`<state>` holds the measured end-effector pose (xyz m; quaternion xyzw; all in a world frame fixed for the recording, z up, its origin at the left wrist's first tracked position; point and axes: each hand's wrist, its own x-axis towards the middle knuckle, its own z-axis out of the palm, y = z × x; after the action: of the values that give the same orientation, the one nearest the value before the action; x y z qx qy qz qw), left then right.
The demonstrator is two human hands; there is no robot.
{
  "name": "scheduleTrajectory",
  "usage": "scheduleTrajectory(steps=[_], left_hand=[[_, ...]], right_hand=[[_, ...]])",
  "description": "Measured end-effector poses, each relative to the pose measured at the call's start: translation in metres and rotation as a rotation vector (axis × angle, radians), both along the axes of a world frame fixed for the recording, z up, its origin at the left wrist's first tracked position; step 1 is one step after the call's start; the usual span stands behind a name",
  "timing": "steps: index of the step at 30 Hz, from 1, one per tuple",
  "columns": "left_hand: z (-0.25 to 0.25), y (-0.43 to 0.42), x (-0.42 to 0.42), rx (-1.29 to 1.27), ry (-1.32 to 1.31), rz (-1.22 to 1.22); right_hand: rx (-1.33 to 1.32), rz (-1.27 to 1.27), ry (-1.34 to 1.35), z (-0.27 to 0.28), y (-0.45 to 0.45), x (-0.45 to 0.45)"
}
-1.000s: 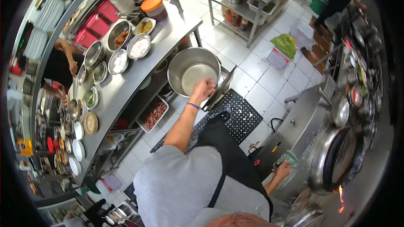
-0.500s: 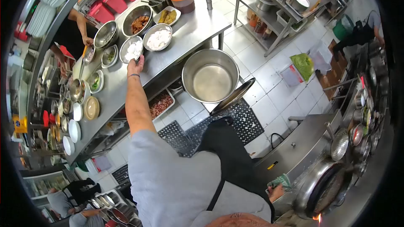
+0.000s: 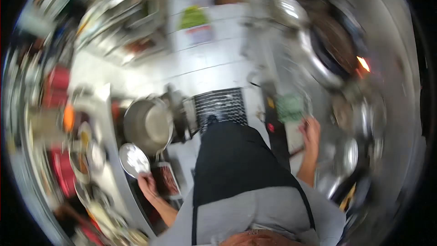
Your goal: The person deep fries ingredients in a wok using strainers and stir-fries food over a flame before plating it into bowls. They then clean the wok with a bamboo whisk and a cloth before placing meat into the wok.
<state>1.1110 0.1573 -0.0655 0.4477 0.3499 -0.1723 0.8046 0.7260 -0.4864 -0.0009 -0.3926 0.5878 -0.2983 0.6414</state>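
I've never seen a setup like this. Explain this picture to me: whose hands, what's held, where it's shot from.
There is no machine: these are a person's bare hands. The camera is worn on the head, looking down, so the black apron shows below. The left hand holds a metal bowl of white contents, near a large pot. Other bowls stand on the counter at left. The right hand is by a green cloth; blur hides whether it holds it.
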Motion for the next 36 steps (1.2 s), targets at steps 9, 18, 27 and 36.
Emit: scheduleTrajectory(steps=[9,18,27,36], left_hand=[[0.066,-0.499,-0.079,0.037,-0.208,-1.308],[0.130,-0.695,-0.179,-0.253,-0.479,-1.614],[0.050,-0.776,-0.203,-0.281,-0.344,-1.865],[0.040,-0.810,-0.186,-0.298,-0.329,-2.082]], right_hand=[[-0.244,-0.188,-0.125,0.058,0.034,-0.058],[-0.316,-0.491,-0.102,0.053,0.087,-0.101],[-0.385,-0.809,0.031,0.093,0.123,-0.082],[-0.372,-0.933,0.061,0.115,0.131,-0.027]])
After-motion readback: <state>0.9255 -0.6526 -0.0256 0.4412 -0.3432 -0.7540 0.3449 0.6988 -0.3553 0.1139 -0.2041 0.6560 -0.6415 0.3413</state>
